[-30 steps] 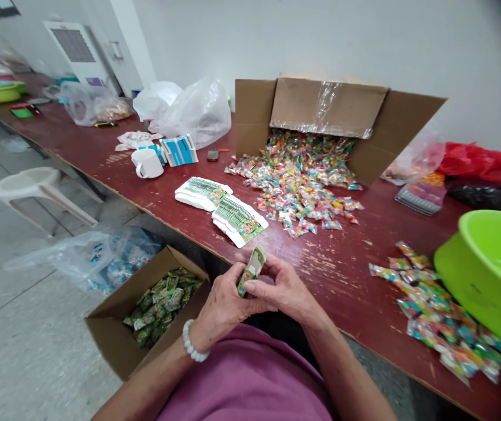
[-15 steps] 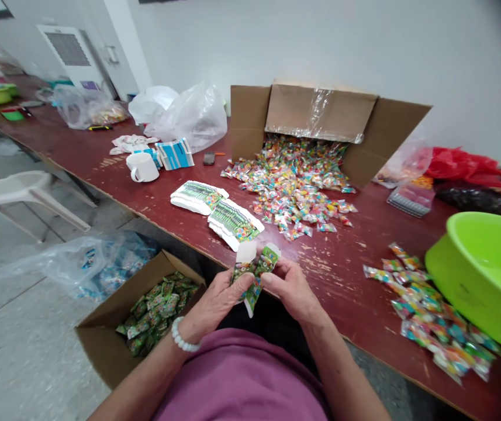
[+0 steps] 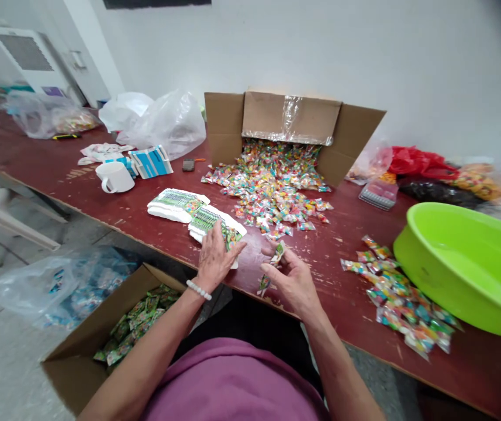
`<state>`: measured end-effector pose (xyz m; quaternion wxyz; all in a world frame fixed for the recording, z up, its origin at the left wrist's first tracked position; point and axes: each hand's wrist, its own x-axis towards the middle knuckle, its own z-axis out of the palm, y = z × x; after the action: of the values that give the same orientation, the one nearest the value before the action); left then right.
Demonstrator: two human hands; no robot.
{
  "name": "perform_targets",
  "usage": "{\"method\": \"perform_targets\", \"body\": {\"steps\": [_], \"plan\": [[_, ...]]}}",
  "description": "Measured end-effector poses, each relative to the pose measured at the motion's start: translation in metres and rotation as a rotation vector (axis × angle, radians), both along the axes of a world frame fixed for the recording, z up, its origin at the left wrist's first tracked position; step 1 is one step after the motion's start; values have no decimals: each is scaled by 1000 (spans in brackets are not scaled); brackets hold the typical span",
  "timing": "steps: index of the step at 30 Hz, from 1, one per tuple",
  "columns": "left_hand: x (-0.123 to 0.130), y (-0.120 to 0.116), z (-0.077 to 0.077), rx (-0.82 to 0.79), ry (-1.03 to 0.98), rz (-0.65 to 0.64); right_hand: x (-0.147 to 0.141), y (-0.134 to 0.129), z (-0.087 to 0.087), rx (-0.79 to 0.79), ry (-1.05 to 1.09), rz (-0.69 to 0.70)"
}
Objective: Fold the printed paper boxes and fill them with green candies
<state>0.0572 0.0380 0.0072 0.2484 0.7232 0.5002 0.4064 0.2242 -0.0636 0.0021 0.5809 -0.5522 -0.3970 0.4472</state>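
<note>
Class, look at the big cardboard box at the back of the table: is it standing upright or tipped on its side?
Tipped on its side: the cardboard box faces its opening forward, flaps spread, wrapped candies spilling across the table.

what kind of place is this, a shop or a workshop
Most likely a small packing workroom, not a shop: a tipped cardboard box spills wrapped candies over a long worn table, flat printed cartons lie stacked, and a floor box holds filled green packs.
</note>
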Motion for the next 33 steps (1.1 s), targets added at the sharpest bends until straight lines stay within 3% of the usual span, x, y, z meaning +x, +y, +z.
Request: {"method": "perform_targets", "body": {"steps": [2,3,6,8,11,15,19,23,27,30,33], "plan": [[0,-4,8,127,15,5,0,1,1,12,21,-20],[-2,-9,13,96,-2,-80,-1,2,2,20,35,-33],[-6,-33,24,-317,-119,-544,-11,5,3,58,49,-66],[-6,-46,24,-564,-242,-686,-18,5,3,82,22,-61],[-5,-55,13,-663,-424,-666,-23,4,0,92,-3,-17],[-9,-58,-1,-761,-508,-669,-20,1,-7,50,-21,27],[-17,-61,-3,-821,-581,-591,-22,-2,-9,40,-42,23],[-27,-59,1,-1035,-706,-701,-32,-5,-4,25,219,98],[-31,-58,2,-1254,-683,-865,-40,-10,1,15,359,218],[-31,-61,-1,-1206,-612,-873,-41,-11,3,9,298,280],[-31,-64,-3,-1088,-549,-776,-39,-10,4,35,166,237]]}}
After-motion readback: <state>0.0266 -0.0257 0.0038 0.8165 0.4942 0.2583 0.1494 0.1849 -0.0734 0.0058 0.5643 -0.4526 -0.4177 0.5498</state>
